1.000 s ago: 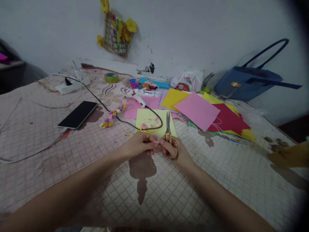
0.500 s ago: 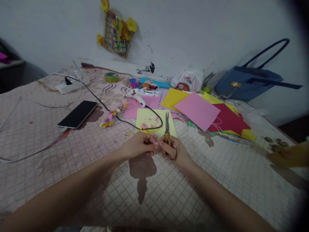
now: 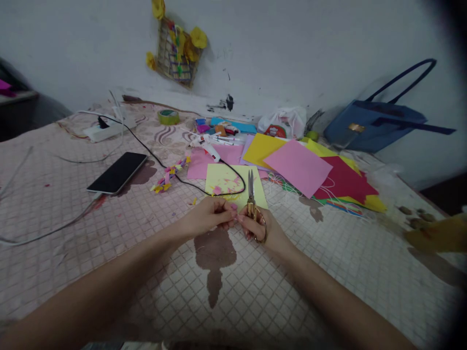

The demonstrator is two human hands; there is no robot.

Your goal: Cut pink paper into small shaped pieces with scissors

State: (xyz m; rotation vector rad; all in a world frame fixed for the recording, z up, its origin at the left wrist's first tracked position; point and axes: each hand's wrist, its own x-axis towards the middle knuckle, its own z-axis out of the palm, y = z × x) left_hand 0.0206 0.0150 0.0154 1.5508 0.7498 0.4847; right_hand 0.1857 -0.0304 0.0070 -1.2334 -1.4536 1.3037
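Scissors with gold handles (image 3: pixel 251 194) stand in my right hand (image 3: pixel 257 226), blades pointing up and away and nearly closed. My left hand (image 3: pixel 219 214) pinches a small pink paper piece (image 3: pixel 234 207), and the fingertips of both hands meet around it. Just beyond them lies a pale yellow sheet (image 3: pixel 260 194) scattered with pink and yellow scraps. A garland of small colored paper pieces (image 3: pixel 170 176) rests to the left of that sheet.
A white glue gun (image 3: pixel 207 146) with a black cable lies behind the sheet. Colored papers (image 3: pixel 297 167) and white string are at right, a tablet (image 3: pixel 117 173) at left. Farther back are green tape (image 3: pixel 168 116), a power strip (image 3: pixel 107 129) and a blue bag (image 3: pixel 372 126).
The scissors have shifted slightly left and tilted a little. My left fingers have curled closer over the pink piece, so less of it shows.
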